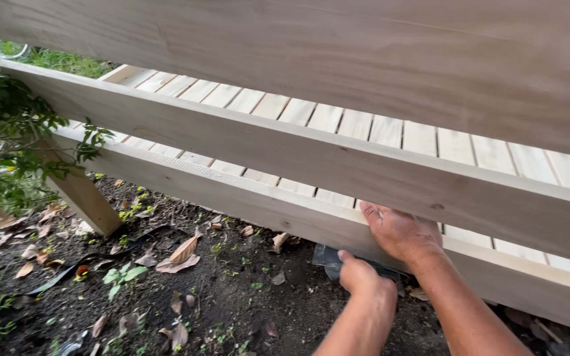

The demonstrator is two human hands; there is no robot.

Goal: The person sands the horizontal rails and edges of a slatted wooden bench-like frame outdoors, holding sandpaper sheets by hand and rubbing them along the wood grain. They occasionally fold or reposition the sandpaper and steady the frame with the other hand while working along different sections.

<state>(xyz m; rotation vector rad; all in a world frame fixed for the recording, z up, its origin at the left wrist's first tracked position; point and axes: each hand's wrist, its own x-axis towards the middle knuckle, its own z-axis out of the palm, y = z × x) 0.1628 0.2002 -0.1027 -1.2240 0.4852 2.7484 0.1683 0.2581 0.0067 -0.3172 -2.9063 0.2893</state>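
Observation:
My right hand point(400, 234) lies on the lower wooden beam point(232, 194), with its fingers hooked over the beam's top edge into the gap under the middle rail point(285, 148). Just below it, my left hand point(364, 277) is closed, thumb up, on a flat dark grey plate point(326, 256). The plate sits against the underside of the beam, close to the soil. Most of the plate is hidden behind my hands.
A broad top board point(364, 59) crosses the upper view. Pale deck slats point(423, 138) show through the gaps. A slanted wooden post point(84, 198) stands at left beside a leafy shrub point(1, 158). Dark soil point(232, 303) with dry leaves lies below.

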